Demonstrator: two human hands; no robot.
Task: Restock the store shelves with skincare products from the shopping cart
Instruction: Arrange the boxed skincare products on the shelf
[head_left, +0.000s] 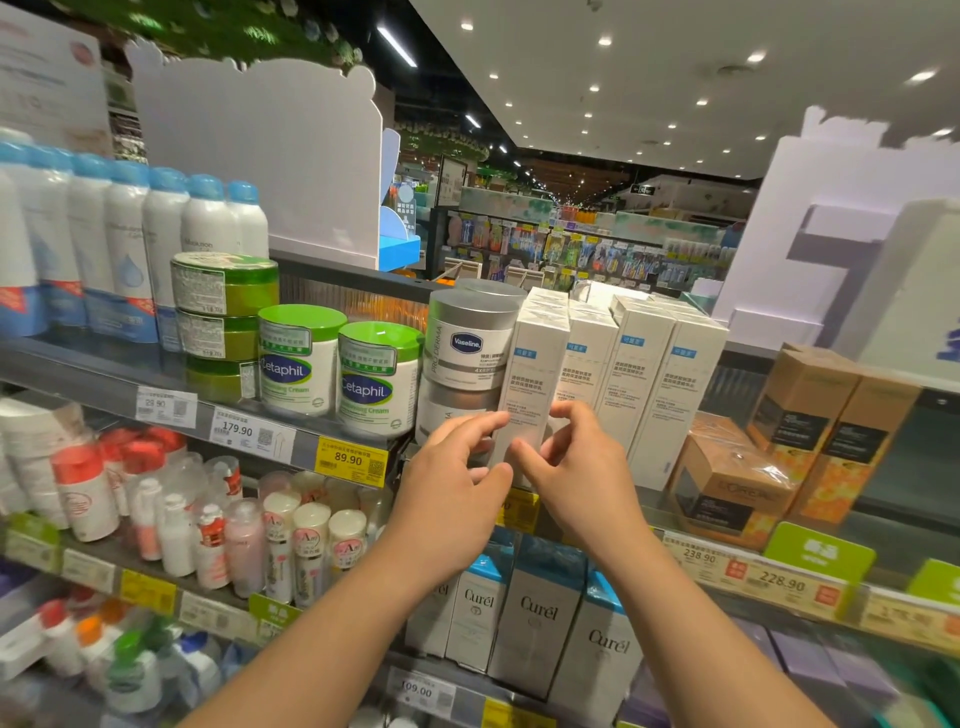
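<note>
On the top shelf (363, 447), you were seating a white carton (535, 384) at the front of its row, beside the Vaseline jars (467, 343). Your left hand (457, 467) and right hand (576, 462) each held a narrow grip on its lower edges; next it probably needed squaring, then release.

White is seen on the tall cardboard cartons (535, 384), each marked by a small blue label and grey print. Bright green lids are borne by the white Cetaphil plastic jars (298, 364), with blue logo ovals. Silver-grey and white are shown on the round Vaseline jar (467, 338). Yellow is used for the 89.90 price tag (350, 460). Orange and black are carried by the L'Oréal boxes (727, 483).
</note>
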